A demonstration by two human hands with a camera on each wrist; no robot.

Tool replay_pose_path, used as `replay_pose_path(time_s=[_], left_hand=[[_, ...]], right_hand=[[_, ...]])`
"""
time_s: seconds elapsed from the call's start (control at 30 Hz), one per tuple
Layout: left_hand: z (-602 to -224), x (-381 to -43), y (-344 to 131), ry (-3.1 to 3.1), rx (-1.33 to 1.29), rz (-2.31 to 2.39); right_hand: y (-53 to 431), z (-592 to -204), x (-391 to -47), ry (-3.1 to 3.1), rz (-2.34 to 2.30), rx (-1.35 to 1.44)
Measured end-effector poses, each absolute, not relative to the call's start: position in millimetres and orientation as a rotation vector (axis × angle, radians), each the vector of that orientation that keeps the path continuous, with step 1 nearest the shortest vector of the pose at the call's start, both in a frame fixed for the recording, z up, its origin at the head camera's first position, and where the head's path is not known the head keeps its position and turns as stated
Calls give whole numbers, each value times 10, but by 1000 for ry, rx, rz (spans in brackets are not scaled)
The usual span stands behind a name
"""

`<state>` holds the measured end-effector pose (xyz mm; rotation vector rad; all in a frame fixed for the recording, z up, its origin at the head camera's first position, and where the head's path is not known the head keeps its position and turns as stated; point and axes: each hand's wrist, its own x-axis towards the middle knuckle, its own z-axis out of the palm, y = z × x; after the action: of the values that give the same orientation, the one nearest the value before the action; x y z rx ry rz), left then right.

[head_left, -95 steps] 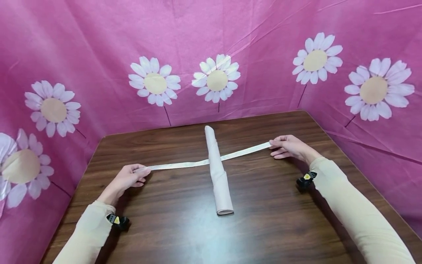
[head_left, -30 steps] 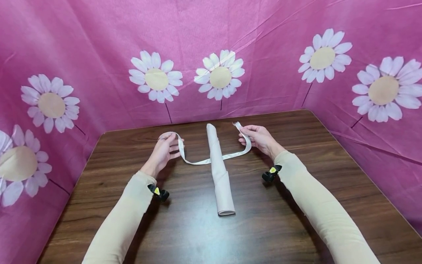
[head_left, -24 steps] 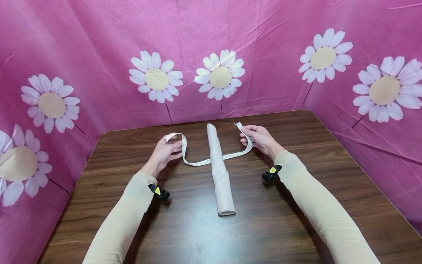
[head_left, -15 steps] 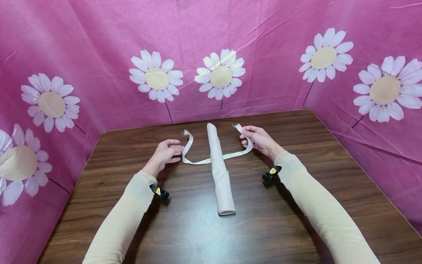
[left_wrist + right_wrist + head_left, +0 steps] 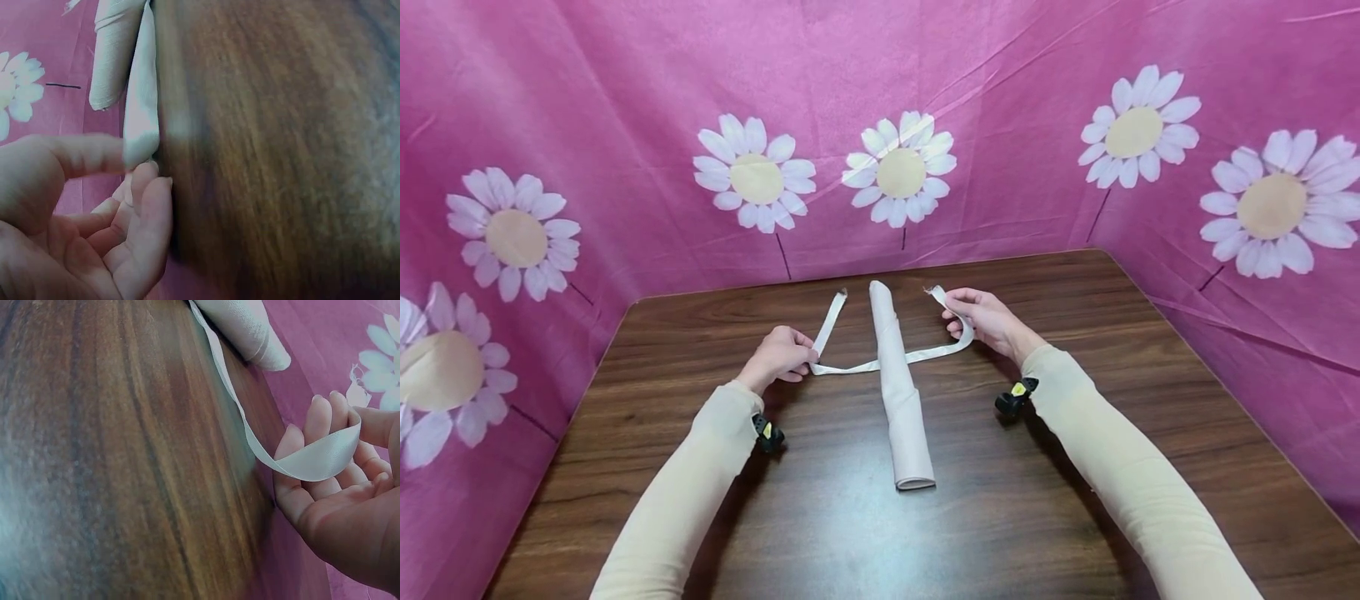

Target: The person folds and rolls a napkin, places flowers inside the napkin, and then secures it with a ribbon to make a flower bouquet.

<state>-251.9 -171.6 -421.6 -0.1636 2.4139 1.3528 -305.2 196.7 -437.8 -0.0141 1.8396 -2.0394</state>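
A pale cloth roll (image 5: 901,392) lies lengthwise in the middle of the table, its open end facing me. A white ribbon (image 5: 931,353) passes beneath it, and both ends curve toward the far side. At the ribbon's left bend, my left hand (image 5: 778,357) pinches it between thumb and fingers; beyond, its free end points away. My right hand (image 5: 988,321) pinches the ribbon near its frayed right end, in the air. In the right wrist view the ribbon (image 5: 319,459) sags in a loop across the fingers. The stretch under the roll is hidden.
The brown wood-grain table (image 5: 1015,525) reaches back to a pink curtain (image 5: 820,75) printed with white daisies. Each wrist bears a small black camera, such as the right one (image 5: 1015,398).
Both hands have come inward from the stretched ribbon's ends. The left hand has let go of its end and now pinches the ribbon lower, near the table. The right hand keeps its grip.
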Motion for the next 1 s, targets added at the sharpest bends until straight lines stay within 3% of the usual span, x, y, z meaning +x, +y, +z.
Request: replay_pose_path(time_s=[0.5, 1.0], left_hand=[[-4282, -2572, -1842, 2234, -297, 1878], [-4122, -2578, -2052, 1810, -309, 2394]], right_hand=[[2100, -4333, -3025, 1885, -1973, 17], [2274, -4341, -3044, 1887, -2017, 71]])
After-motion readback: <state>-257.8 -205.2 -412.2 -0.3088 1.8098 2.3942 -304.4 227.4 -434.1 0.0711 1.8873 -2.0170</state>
